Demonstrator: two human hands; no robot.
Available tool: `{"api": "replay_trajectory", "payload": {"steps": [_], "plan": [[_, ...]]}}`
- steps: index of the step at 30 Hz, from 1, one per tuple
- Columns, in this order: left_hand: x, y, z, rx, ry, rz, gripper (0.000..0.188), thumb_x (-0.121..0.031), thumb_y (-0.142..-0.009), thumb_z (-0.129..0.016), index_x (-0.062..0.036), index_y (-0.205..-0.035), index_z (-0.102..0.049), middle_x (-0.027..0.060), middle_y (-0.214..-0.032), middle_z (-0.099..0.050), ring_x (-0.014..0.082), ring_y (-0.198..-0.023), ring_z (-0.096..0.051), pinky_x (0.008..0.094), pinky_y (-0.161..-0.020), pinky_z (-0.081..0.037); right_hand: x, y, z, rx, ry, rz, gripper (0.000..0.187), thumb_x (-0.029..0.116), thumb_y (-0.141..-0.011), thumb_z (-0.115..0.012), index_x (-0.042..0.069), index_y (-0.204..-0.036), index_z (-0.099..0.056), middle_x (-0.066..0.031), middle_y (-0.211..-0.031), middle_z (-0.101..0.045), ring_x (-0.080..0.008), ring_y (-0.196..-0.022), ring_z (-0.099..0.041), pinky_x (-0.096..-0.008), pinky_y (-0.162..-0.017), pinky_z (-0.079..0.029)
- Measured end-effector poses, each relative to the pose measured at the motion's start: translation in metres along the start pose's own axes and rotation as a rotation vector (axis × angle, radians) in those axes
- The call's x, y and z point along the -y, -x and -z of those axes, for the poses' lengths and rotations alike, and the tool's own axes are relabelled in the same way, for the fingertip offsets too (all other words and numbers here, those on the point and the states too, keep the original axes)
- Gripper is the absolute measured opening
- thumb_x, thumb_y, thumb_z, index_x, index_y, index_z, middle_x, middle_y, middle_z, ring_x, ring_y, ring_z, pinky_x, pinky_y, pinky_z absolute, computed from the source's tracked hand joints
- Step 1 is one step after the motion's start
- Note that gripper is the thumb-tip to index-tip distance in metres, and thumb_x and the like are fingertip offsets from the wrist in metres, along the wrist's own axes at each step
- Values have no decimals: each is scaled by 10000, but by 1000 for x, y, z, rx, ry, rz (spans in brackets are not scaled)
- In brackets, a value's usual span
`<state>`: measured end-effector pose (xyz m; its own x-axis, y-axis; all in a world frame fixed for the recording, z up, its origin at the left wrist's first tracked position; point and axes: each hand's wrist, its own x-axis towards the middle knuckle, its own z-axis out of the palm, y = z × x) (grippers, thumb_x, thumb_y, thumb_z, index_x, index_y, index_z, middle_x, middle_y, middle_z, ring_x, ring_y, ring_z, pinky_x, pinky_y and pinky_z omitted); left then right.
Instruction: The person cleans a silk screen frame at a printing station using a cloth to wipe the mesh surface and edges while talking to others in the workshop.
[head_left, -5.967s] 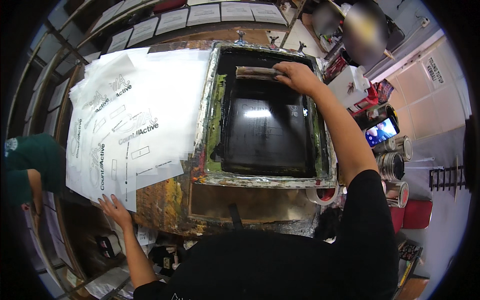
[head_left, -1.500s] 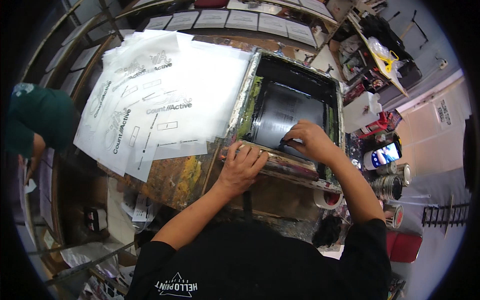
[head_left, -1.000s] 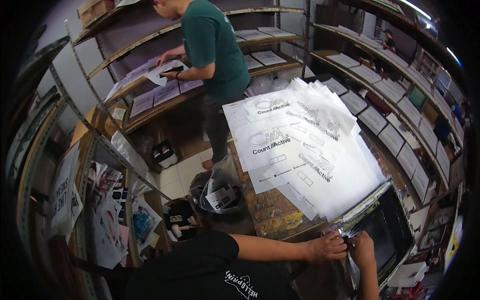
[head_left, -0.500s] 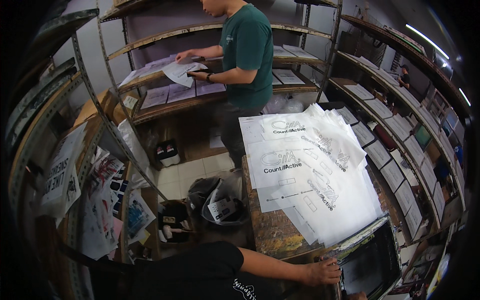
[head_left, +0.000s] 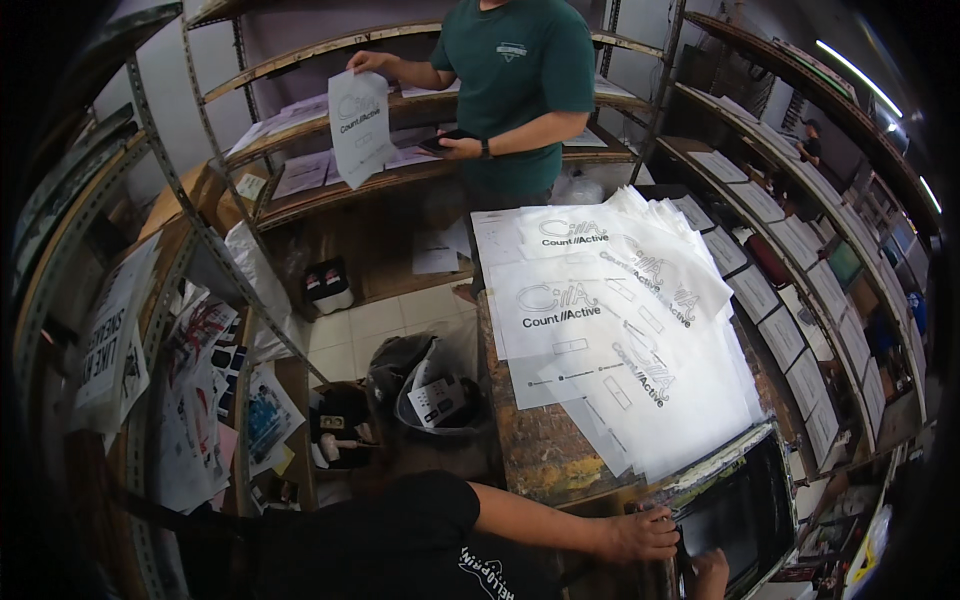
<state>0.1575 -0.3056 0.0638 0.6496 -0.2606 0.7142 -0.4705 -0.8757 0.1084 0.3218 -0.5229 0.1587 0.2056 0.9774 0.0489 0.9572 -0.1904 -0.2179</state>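
My left hand (head_left: 645, 533) is closed at the left edge of a dark printing screen in a paint-smeared frame (head_left: 722, 458). What lies in its fingers is hidden. Close by, at the bottom, my right hand (head_left: 710, 574) is curled over the screen's near left part; its grip is partly cut off from sight. A narrow dark edge runs between the two hands. Beyond the frame, a fanned pile of translucent white printed sheets (head_left: 560, 345) lies on the stained wooden table (head_left: 545, 455).
Across the table, a person in a green shirt (head_left: 525, 75) holds up one printed sheet (head_left: 358, 125) and a dark phone-like object (head_left: 447, 141). Shelving with printed sheets (head_left: 790, 330) stands at right. A bin bag (head_left: 430, 385) and a box (head_left: 342, 430) sit left of the table.
The co-worker has turned toward me and lifted the sheet upright. My right hand has come further into view, nearer my left. My left hand has barely moved.
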Motion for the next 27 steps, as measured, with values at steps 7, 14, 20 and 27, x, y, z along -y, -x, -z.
{"api": "replay_trajectory", "payload": {"steps": [7, 14, 20, 27], "plan": [[0, -7, 12, 58, 41, 25, 405, -251, -807, -616, -67, -1168, -600, 109, -1126, -583, 277, -1084, -572, 525, -1088, -377, 6, -85, -22, -106, 44, 88, 61, 116, -701, -762, 100, -759, -748, -103, -717, -643, -346, -750, -600, -463, -670, -491], [0, -7, 9, 41, 78, 29, 444, -230, -809, -613, -52, -1216, -607, 121, -1200, -597, 289, -1127, -570, 519, -1099, -365, -4, -12, -17, -102, 43, -70, 71, 95, -661, -764, 85, -727, -738, -106, -693, -636, -348, -734, -602, -463, -674, -491], [0, -12, 19, 53, 45, 13, 445, -227, -819, -611, -59, -1230, -589, 107, -1203, -587, 277, -1146, -541, 493, -1113, -352, -14, 97, 11, 125, 28, -251, 221, 66, -811, -672, 69, -1013, -760, -171, -1029, -722, -404, -1038, -645, -508, -969, -510], [-1, -10, 10, 50, -37, 14, 435, -235, -841, -600, -86, -1250, -604, 87, -1217, -596, 263, -1186, -540, 477, -1115, -371, -19, 92, -4, -90, 123, -200, 107, 82, -654, -764, 86, -760, -752, -106, -704, -641, -352, -739, -604, -461, -692, -491]]}}
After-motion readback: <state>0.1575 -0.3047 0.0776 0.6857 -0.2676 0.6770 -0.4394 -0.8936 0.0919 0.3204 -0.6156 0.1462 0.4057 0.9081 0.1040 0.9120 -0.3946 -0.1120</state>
